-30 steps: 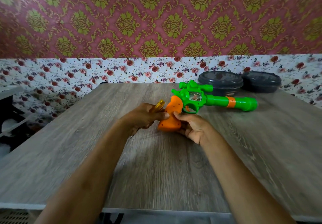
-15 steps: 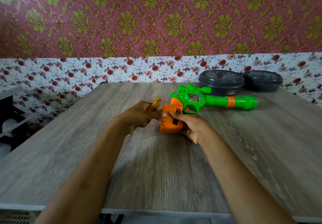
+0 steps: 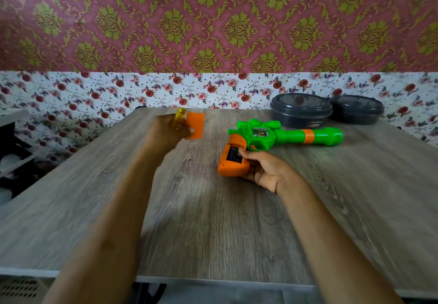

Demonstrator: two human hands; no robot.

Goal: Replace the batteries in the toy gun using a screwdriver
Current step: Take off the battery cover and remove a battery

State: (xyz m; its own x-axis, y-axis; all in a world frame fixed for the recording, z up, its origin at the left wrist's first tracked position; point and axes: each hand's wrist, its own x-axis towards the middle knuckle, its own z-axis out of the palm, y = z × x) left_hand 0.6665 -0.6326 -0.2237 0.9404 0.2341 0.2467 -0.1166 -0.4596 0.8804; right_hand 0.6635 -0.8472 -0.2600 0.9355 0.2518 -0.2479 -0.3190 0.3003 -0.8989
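The green toy gun (image 3: 284, 135) with an orange grip lies on the wooden table (image 3: 213, 220), barrel pointing right. My right hand (image 3: 263, 168) grips the orange handle from the right side. The battery compartment (image 3: 233, 155) in the handle is uncovered, and a dark battery shows inside. My left hand (image 3: 166, 130), blurred by motion, is raised over the far left part of the table. It holds the orange battery cover (image 3: 195, 126) together with the yellow-handled screwdriver (image 3: 179, 120); the screwdriver's shaft is hidden.
Two dark round lidded containers (image 3: 301, 109) (image 3: 355, 112) stand at the back right of the table against the floral wall. A small dark speck (image 3: 189, 160) lies on the table left of the gun. A shelf unit (image 3: 14, 142) stands at the left.
The orange cover has come off the gun's handle. My left hand has carried it and the screwdriver away to the left and back. My right hand stays on the handle.
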